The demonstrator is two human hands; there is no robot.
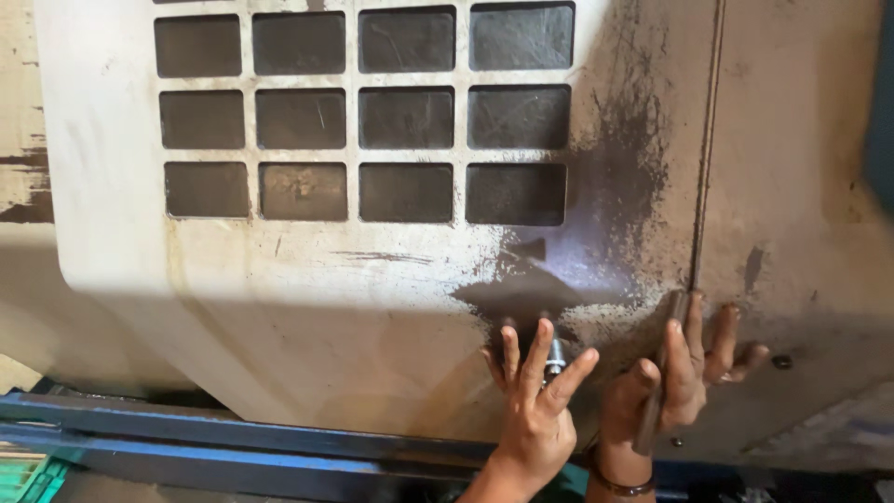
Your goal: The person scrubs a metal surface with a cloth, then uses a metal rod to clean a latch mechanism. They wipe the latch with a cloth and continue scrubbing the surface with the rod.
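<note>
A dirty cream metal panel (307, 298) with a grid of dark rectangular openings fills the view. My left hand (535, 401) is spread against its lower part, fingers around a small silver bolt (556, 357) that sticks out of the panel. My right hand (670, 382) sits just to the right, wrapped around the lower end of a long thin metal rod (700, 186) that runs up along the panel. A dark bracelet circles my right wrist.
A dark greasy smear (596, 233) covers the panel above the bolt. A blue metal beam (186, 442) runs along the bottom left. A small dark bolt head (782, 361) sits right of my right hand. Something green (28, 475) shows at the bottom left corner.
</note>
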